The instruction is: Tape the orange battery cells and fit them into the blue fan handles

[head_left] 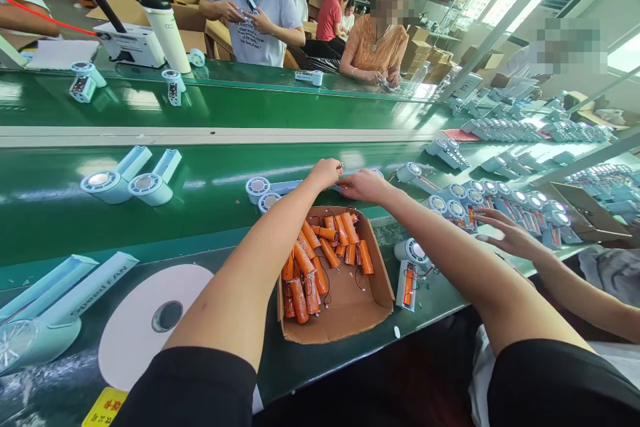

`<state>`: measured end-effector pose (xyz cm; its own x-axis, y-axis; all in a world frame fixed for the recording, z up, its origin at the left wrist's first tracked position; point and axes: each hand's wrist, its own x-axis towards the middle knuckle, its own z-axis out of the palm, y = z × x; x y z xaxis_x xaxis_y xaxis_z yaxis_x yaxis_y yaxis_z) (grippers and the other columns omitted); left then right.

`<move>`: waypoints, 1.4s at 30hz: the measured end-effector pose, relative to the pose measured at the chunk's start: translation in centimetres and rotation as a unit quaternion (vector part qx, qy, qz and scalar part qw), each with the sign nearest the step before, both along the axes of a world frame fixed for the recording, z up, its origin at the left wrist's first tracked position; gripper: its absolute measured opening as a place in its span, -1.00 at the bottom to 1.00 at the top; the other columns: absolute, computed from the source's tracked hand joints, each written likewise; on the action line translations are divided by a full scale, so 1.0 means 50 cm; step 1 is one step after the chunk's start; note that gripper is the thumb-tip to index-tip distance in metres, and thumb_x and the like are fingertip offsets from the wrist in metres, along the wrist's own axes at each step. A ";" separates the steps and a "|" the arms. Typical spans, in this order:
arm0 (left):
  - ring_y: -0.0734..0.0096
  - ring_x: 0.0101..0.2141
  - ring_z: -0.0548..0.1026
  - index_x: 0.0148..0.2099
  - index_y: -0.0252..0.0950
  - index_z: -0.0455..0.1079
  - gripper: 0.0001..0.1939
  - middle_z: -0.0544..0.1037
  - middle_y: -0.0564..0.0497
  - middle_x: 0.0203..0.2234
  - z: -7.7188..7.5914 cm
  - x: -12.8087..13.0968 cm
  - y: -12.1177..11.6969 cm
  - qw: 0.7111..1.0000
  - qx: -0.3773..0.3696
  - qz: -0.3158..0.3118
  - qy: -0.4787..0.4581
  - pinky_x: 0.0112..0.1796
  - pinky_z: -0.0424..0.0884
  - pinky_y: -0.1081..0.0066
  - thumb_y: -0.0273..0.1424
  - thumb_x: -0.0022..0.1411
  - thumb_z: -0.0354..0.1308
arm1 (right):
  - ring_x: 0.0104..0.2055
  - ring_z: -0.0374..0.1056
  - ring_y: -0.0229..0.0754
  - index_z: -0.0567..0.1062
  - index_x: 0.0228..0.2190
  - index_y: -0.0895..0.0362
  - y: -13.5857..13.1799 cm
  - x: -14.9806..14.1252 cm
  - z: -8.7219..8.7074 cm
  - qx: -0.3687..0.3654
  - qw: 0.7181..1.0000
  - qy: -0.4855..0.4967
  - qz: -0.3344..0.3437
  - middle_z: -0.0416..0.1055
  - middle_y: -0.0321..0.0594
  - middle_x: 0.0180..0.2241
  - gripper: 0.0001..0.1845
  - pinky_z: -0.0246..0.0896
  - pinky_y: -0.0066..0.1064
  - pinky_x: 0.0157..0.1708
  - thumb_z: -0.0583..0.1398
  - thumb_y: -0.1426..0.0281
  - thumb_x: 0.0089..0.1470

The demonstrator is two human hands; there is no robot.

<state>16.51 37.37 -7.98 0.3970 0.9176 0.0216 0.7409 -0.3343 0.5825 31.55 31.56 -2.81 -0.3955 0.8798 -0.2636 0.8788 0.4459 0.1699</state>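
Both arms reach out over a cardboard tray (345, 333) of orange wrapped cylindrical batteries with thin dark wires (305, 260). Just beyond its far edge, my left hand (326, 173) is closed with its fingertips pinched; what sits in them is too small to make out. Close beside it, my right hand (364, 185) is closed over a light-blue handheld fan (376, 173), whose round head peeks out behind the knuckles. The hand hides most of that fan's body. To the left of my hands, two more light-blue fans (258, 188) lie on the green belt, partly behind my left forearm.
An opened fan with an orange battery inside (409, 280) lies right of the tray. A white reel (130, 327) and large fan housings (65, 307) are at left. A co-worker's hand (510, 233) reaches among rows of fans (500, 197) at right. People sit across the belt.
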 end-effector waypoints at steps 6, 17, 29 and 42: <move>0.23 -0.10 0.60 -0.16 -0.24 0.59 -0.78 0.71 -0.11 -0.16 0.006 0.012 -0.005 1.000 -0.021 0.006 0.006 -0.08 0.40 0.35 -0.38 0.43 0.09 | 0.04 0.57 0.15 0.62 0.14 0.01 0.002 -0.004 -0.004 -0.026 1.000 -0.004 0.000 0.68 0.00 -0.02 -0.53 0.34 -0.26 -0.09 0.18 0.21 0.28; 0.10 0.22 0.46 0.25 -0.33 0.44 -0.55 0.57 -0.23 0.21 0.155 -0.039 -0.131 0.999 0.019 0.000 0.043 0.20 0.33 0.20 -0.25 0.43 0.10 | -0.33 0.53 -0.14 0.73 -0.17 0.16 -0.165 0.107 0.104 0.049 0.934 0.335 -0.117 0.69 -0.14 -0.34 -0.74 0.33 -0.39 -0.29 0.26 0.30 0.28; -0.12 0.27 0.48 0.33 -0.17 0.49 -0.36 0.50 -0.14 0.31 -0.012 -0.641 -0.741 0.960 0.100 -0.012 0.260 0.18 0.48 0.07 -0.17 0.22 0.28 | -0.63 0.37 -0.30 0.56 -0.54 0.11 -0.612 0.090 -0.023 -0.101 0.803 0.587 -0.012 0.50 -0.27 -0.63 -0.40 0.21 -0.48 -0.56 0.14 0.02 0.42; -0.32 0.37 0.28 0.16 -0.15 0.43 -0.54 0.60 -0.17 0.01 0.076 -0.509 -0.778 0.936 0.322 0.126 0.060 0.28 0.35 -0.36 -0.32 0.23 0.38 | -0.48 0.48 -0.26 0.68 -0.24 0.15 -0.641 -0.231 -0.043 -0.411 0.713 0.568 0.005 0.60 -0.22 -0.42 -0.68 0.28 -0.51 -0.49 0.28 0.16 0.32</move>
<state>-8.94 -1.53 -4.20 0.2050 0.7939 0.5725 0.8906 -0.3939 0.2273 19.98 -0.50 -4.96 -0.7692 0.6091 -0.1931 0.2374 -0.0081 -0.9714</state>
